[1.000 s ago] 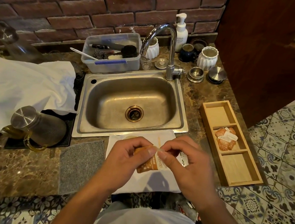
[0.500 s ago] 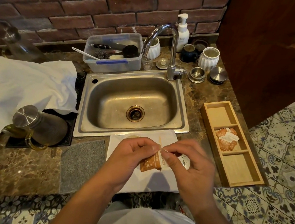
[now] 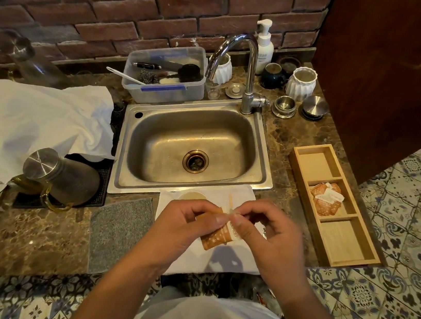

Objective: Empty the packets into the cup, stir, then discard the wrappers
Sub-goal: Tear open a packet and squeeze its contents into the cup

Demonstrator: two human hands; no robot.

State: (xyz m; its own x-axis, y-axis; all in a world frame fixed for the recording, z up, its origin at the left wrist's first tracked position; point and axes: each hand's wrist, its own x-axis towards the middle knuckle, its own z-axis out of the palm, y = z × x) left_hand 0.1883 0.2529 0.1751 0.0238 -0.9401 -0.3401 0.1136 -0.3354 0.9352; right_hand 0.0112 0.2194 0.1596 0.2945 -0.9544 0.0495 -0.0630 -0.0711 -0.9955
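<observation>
Both hands pinch one orange packet (image 3: 216, 237) at its top edge: the left hand (image 3: 183, 226) with thumb and forefinger on the left half of the seam, the right hand (image 3: 271, 235) with thumb and forefinger just beside them on the right half. Set this close, the two pinches look ready to tear the seam open between them, so the step in hand is judged to be opening the packet, with nothing poured yet. The packet hangs tilted below the fingers, which would keep its contents away from the tear. It is held above a white cloth (image 3: 230, 262) that lies just in front of the sink (image 3: 262, 150), probably so that any spill lands there. On that cloth, nearer the sink and partly hidden by the left hand, sits the cup (image 3: 190, 195), with a thin stick (image 3: 230, 202) standing beside it, likely kept for stirring. More packets (image 3: 327, 198) wait in the middle compartment of a wooden tray (image 3: 352, 255) to the right of the sink, within reach of the right hand. Where wrappers go cannot be told.
</observation>
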